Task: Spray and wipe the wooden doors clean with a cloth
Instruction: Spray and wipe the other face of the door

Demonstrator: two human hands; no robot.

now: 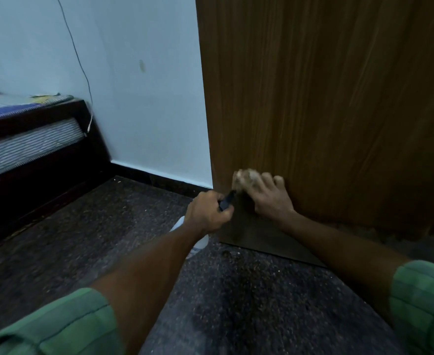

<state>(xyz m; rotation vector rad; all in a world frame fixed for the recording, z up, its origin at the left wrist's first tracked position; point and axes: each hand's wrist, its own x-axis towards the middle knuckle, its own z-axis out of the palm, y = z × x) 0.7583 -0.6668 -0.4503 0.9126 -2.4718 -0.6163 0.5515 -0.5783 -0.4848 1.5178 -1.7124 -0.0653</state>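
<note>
A brown wooden door [326, 98] fills the right half of the head view, and its lower edge reaches the floor. My right hand [268, 197] presses a crumpled light cloth [246, 181] against the door low down, near its left edge. My left hand [208, 213] grips a spray bottle; its dark nozzle [227, 201] points at the door just left of the cloth. The bottle's white body [200, 243] shows below my wrist, mostly hidden by my forearm.
A pale blue wall [146, 98] with a dark skirting stands left of the door. A dark bed frame with a striped mattress [29, 147] sits at far left. A thin cable [82, 70] hangs down the wall. The floor [108, 226] is dark and speckled.
</note>
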